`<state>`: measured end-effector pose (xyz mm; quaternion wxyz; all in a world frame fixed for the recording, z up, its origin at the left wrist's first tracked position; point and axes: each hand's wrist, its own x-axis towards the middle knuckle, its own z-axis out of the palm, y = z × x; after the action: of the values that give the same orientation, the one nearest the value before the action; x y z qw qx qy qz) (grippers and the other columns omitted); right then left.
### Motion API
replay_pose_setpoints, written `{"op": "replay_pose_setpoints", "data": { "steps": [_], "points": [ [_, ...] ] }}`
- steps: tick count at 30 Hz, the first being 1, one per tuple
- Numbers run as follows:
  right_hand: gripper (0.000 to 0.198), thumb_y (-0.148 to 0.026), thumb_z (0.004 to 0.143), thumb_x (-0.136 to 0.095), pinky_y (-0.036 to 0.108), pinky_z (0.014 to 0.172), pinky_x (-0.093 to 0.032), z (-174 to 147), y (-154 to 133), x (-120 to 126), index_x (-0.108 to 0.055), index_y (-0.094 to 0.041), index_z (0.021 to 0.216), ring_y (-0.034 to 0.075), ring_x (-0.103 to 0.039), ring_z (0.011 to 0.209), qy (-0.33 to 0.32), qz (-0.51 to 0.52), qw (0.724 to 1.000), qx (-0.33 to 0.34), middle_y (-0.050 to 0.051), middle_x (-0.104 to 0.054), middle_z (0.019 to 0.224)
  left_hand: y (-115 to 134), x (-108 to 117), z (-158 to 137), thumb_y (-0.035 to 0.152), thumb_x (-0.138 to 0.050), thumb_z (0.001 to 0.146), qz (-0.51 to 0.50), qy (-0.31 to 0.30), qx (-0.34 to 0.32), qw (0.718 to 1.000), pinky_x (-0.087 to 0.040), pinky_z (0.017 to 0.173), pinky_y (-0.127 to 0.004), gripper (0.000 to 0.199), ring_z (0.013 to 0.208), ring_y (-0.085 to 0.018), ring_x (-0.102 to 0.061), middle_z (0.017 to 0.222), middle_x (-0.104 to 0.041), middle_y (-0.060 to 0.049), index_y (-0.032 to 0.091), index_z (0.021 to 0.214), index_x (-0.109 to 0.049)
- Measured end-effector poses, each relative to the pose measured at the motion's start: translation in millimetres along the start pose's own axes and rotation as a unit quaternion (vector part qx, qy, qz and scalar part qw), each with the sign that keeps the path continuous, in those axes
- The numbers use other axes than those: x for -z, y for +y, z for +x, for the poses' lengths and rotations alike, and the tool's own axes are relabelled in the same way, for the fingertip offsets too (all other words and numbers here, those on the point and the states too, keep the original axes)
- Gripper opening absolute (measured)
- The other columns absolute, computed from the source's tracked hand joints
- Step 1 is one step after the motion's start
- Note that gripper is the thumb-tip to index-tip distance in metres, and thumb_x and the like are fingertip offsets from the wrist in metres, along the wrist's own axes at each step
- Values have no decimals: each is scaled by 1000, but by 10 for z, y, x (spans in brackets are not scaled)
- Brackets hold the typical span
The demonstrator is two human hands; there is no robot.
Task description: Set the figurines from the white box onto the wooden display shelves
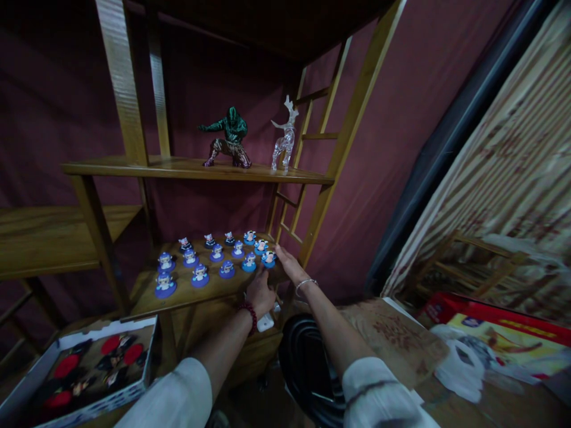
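Small figurines stand in rows on a wooden shelf (147, 302). At the right end of the front row is a black-and-white figurine (268, 258) on a light-blue round base. My left hand (260, 292), with a dark red bead bracelet, reaches it from the front; its fingers are mostly curled and one fingertip is at the base. My right hand (291, 266), wearing a pale bracelet, lies along the figurine's right side with fingers stretched out. Left of them stand a blue-based figurine (248, 262) and a purple-based figurine (226, 268). Small dark-based figurines (209, 240) are at the back.
The shelf above holds a green crouching figure (229, 139) and a clear deer figurine (284, 139). At lower left, a white box (149, 345) contains red-and-black pieces. A coiled black hose or cable (297, 368) lies below my arms. A red-and-yellow package (504, 339) and plastic bag (461, 368) sit right.
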<state>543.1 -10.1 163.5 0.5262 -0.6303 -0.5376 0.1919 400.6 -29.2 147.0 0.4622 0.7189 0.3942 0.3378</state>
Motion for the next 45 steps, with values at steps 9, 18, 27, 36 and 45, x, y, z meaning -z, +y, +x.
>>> {"op": "replay_pose_setpoints", "data": {
  "steps": [9, 18, 27, 36, 45],
  "points": [
    [55, -60, 79, -27, 37, 93, -37, 76, -44, -30, -62, -23, 101, 20, -51, 105, -24, 3, 998, -50, 3, -62, 104, -81, -7, 26, 6, -49, 68, 67, 20, -77, 995, -27, 102, -28, 55, 122, -19, -34, 137, -32, -5, 18, 122, -45],
    [50, -60, 77, -34, 36, 87, -42, 131, 109, -50, -64, -25, 97, 21, -57, 93, -16, -16, 999, -22, 1, -66, 91, -104, -9, 28, 7, -46, 69, 111, 16, -93, 989, -27, 102, -28, 57, 121, -20, -34, 138, -29, -6, 15, 125, -41],
    [54, -61, 78, -29, 36, 87, -41, 181, 149, -60, -64, -25, 98, 19, -57, 93, -22, 5, 999, -30, 2, -66, 94, -23, 37, -35, 12, -47, 70, 121, -1, -79, 990, -28, 101, -29, 59, 121, -22, -34, 140, -24, -5, 17, 128, -37],
    [62, -62, 80, -19, 36, 93, -36, 206, 97, -57, -60, -24, 105, 18, -53, 101, -54, 11, 997, -48, 2, -62, 104, -27, 36, -35, 7, -47, 66, 153, -19, -56, 986, -27, 101, -25, 68, 120, -18, -36, 142, -18, -1, 21, 131, -31],
    [62, -62, 80, -19, 36, 95, -34, 198, 73, -73, -60, -24, 105, 19, -52, 103, -37, -14, 998, -57, 2, -61, 106, 15, 44, -65, 11, -46, 66, 190, -20, -55, 980, -31, 99, -25, 68, 120, -19, -37, 143, -16, -1, 18, 131, -31]
  ]
}}
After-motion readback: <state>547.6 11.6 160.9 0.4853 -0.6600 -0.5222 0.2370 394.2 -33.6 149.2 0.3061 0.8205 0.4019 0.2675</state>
